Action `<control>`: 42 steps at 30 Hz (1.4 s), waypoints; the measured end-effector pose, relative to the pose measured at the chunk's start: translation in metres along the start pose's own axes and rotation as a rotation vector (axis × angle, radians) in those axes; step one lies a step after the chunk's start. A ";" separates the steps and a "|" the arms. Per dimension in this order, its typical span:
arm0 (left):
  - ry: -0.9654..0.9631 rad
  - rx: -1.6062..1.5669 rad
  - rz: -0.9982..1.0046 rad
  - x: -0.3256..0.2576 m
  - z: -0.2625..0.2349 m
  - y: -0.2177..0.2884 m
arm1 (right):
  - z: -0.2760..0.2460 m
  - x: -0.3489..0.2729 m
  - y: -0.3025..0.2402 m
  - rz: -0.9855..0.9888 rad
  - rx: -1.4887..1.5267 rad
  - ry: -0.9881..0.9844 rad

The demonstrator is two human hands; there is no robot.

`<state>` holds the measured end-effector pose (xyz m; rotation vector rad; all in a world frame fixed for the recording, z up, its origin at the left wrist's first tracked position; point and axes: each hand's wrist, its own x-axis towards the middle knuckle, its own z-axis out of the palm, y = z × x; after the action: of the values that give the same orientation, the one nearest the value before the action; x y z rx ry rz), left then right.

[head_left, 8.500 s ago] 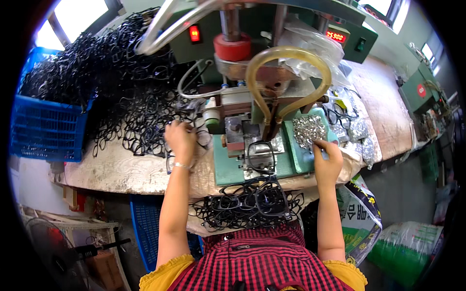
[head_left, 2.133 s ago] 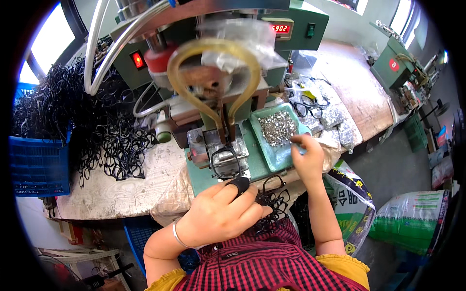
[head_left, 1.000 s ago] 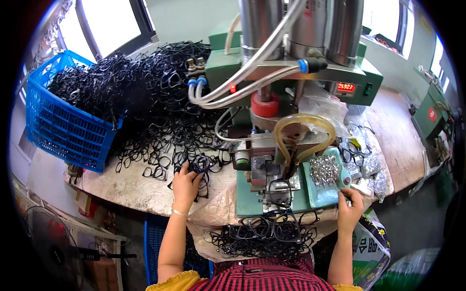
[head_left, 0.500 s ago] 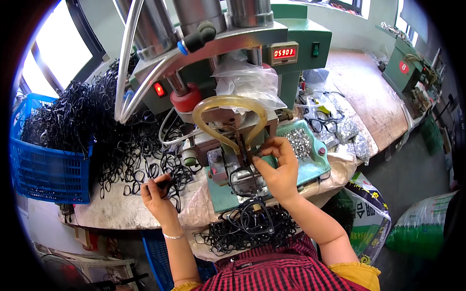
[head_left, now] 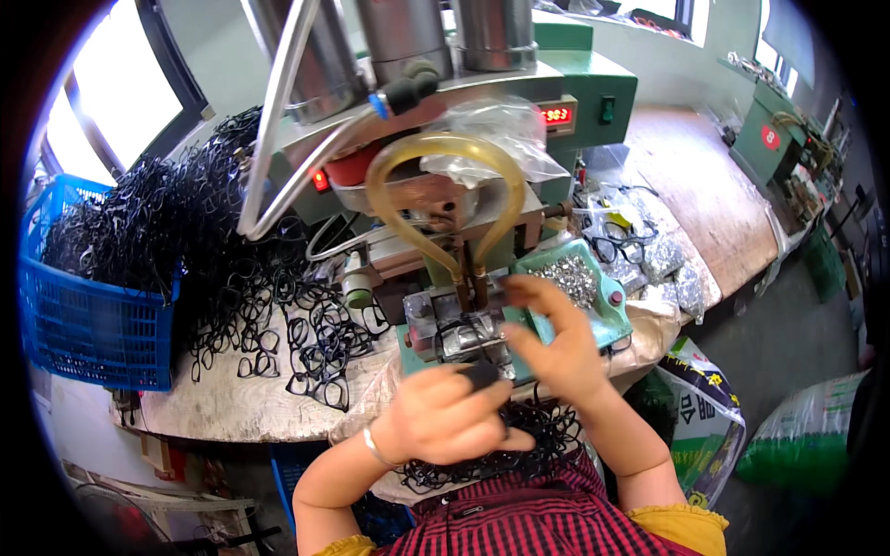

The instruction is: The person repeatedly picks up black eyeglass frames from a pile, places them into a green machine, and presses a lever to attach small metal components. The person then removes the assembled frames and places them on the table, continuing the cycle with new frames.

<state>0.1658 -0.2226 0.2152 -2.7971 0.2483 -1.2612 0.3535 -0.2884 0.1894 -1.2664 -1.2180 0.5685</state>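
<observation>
My left hand [head_left: 443, 417] is curled in front of the machine's metal fixture [head_left: 471, 339], above a heap of black glasses frames [head_left: 436, 471]. A dark covering or piece [head_left: 480, 375] shows at its fingertips; whatever the fingers grip is hidden. My right hand [head_left: 562, 347] hovers at the fixture's right side, slightly blurred, its thumb and fingers apart with nothing visible between them. Dark rim parts lie across the fixture, partly hidden. Over it, a looped amber tube [head_left: 443, 141] runs down to two narrow brown uprights. Right of these sits a green tray [head_left: 595, 320] of small metal parts [head_left: 567, 276].
Thick metal cylinders [head_left: 400, 42] and pale hoses [head_left: 278, 120] rise above the fixture. At left, a blue crate [head_left: 97, 324] overflows with black frames; loose frames [head_left: 320, 347] cover the bench beside it. Plastic bags of parts [head_left: 660, 252] lie right of the tray.
My left hand has come right, from the loose frames to the fixture's front. The right hand has drawn slightly back from the uprights, its fingers spreading. The machine appears shifted slightly in view.
</observation>
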 end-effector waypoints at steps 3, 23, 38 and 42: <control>0.029 -0.003 -0.007 0.005 0.018 0.001 | -0.040 0.008 0.045 0.132 -0.273 0.223; 0.127 -0.085 -0.287 -0.036 -0.004 0.044 | -0.044 0.005 0.128 -0.085 -0.958 0.358; -0.092 0.649 -1.232 -0.244 0.011 -0.116 | -0.041 0.003 0.121 -0.121 -0.642 0.418; -0.045 0.563 -1.331 -0.221 0.028 -0.126 | -0.067 -0.031 0.108 -0.047 -0.684 0.458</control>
<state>0.0575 -0.0604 0.0489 -2.2807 -1.8694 -1.0249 0.4342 -0.3122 0.0894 -1.8047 -1.0716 -0.2075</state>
